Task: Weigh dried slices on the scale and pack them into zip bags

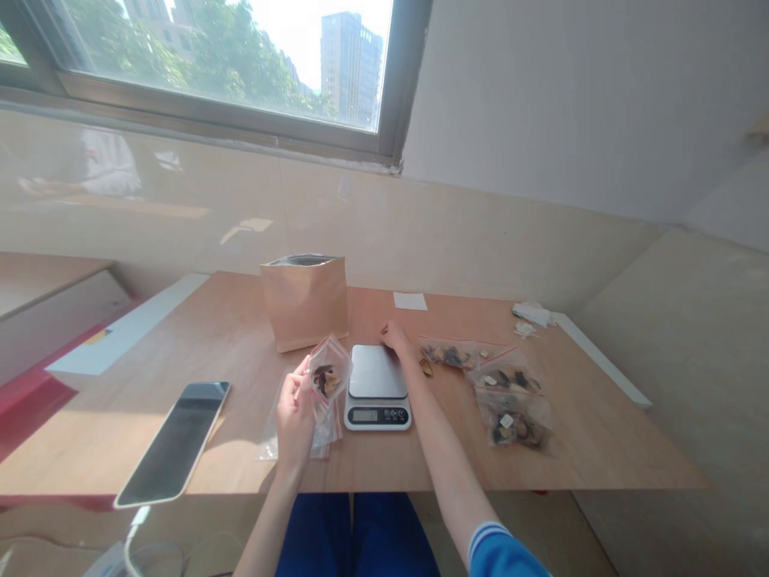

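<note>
My left hand (pixel 295 401) pinches a small clear zip bag (pixel 329 370), tilted, with dark and tan dried pieces inside. Just right of it stands a kitchen scale (pixel 378 386) with a bare metal plate; its display is too small to read. My right hand (pixel 395 335) is beyond the plate's far right corner, fingers drawn together; whatever they hold, if anything, is too small to make out. Beside my right forearm lies one loose dried piece (pixel 426 367). Flat clear zip bags (pixel 324 429) lie under my left hand.
Filled zip bags (pixel 513 417) of dried pieces lie at the right. A brown paper pouch (pixel 305 304) stands open-topped at the back. A phone (pixel 174 445) with a cable lies at the left. White paper (pixel 410 301) and crumpled scraps (pixel 532 314) lie near the wall.
</note>
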{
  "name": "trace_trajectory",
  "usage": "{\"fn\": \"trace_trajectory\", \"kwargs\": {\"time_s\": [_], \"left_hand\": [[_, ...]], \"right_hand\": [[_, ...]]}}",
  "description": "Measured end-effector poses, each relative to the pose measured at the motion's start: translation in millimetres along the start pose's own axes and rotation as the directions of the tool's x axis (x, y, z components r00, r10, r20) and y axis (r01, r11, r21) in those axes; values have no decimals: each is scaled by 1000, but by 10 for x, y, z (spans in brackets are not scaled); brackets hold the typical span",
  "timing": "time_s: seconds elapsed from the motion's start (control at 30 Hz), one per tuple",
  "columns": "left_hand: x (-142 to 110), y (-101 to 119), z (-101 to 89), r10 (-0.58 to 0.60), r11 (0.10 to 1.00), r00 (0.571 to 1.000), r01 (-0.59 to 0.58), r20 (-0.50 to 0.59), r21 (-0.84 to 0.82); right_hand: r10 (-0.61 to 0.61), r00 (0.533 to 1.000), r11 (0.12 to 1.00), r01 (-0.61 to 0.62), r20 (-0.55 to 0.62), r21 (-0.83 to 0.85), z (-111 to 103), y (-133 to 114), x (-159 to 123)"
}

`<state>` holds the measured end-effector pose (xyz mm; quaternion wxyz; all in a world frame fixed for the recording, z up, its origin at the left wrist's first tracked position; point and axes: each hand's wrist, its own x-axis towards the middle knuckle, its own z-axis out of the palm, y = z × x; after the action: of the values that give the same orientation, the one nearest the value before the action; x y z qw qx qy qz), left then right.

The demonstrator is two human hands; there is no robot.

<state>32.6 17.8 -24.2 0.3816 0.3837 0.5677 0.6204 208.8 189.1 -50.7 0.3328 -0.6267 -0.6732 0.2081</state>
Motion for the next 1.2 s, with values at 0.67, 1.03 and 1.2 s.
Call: {"fn": "trace_trajectory", "kwargs": {"time_s": [0.67,1.03,1.2], "left_hand": [[-251,243,94,-156,964,988,148,-18,-223],[-271,219,128,104,994,985,-109,-141,-29],[-44,187,-12,2,997,992,8,129,-77]], "right_hand": [[-153,985,831,81,86,551,-302,-939,-1700],[-65,997,733,78,-44,675,-405,-871,-1752],[1,996,705,65,-92,707,-505,-716,-1793]]}}
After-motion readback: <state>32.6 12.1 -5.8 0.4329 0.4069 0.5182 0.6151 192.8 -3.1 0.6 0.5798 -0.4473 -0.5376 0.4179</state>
